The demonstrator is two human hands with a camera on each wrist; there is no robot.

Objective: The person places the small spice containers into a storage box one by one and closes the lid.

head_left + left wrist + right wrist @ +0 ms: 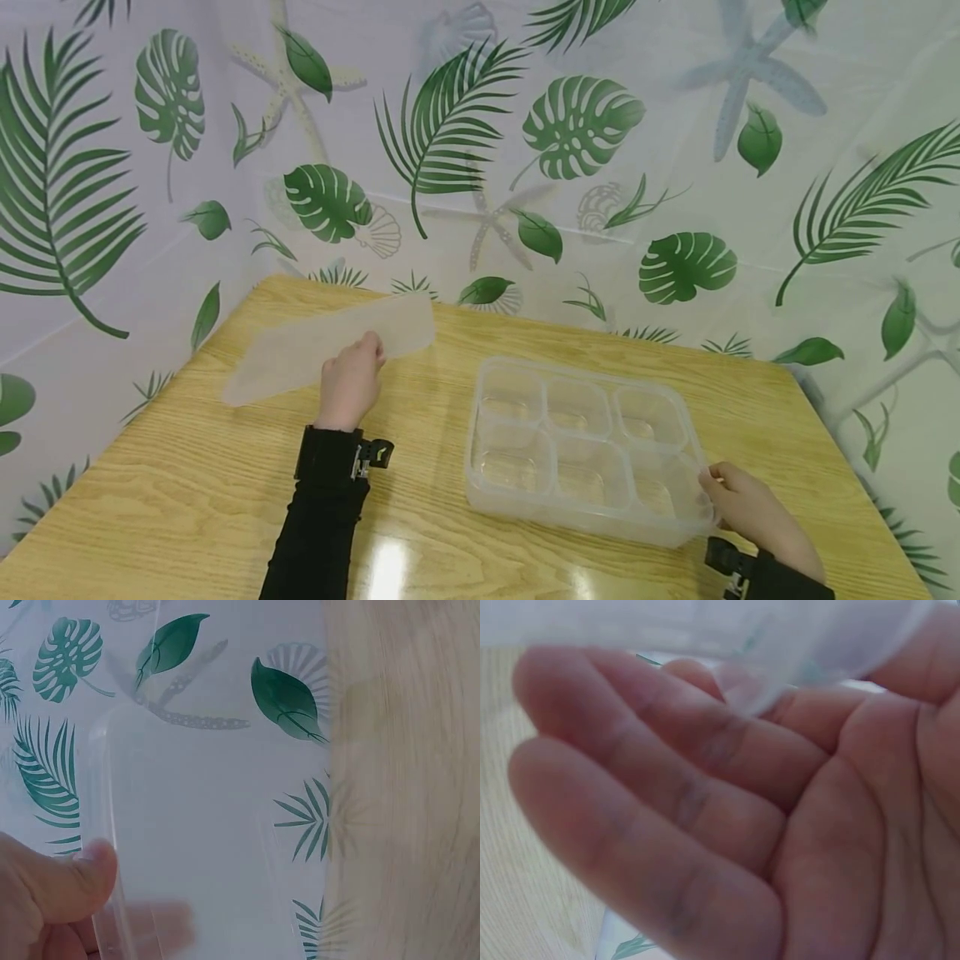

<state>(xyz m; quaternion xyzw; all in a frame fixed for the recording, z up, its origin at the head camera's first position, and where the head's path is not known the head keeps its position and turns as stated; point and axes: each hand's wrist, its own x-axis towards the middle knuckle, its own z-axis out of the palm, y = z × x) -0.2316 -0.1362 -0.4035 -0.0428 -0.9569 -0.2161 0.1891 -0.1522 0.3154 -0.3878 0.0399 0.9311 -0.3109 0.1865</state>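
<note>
My left hand (pixel 350 382) grips a translucent plastic lid (pixel 300 354) by its near long edge and holds it tilted at the left of the table. In the left wrist view the thumb (pixel 96 874) lies over the lid's rim, and fingers show blurred through the sheet. A clear plastic box (pixel 585 518) with several compartments, no lid on it, stands right of centre. At its right end, my right hand (pixel 757 508) holds the rim. Seen from the right wrist, the fingers (pixel 652 817) lie below the box edge (pixel 667 634), with the thumb near the top right.
Both things are on or over a yellow wood-grain table (pixel 420 500). A white cloth (pixel 480 167) printed with green leaves, shells and starfish hangs behind the table and along its sides. Glare spots lie on the tabletop's near part.
</note>
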